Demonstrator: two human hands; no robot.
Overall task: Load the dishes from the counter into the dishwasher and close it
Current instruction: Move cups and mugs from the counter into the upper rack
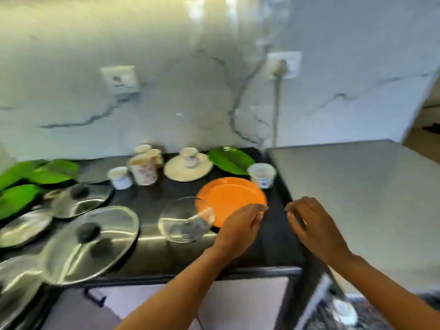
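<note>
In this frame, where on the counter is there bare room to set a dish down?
The grey top right of the right hand is bare. A patch of dark counter shows between the patterned cups, glass lid and glass bowl. The left end is crowded with steel lids and green plates.
</note>
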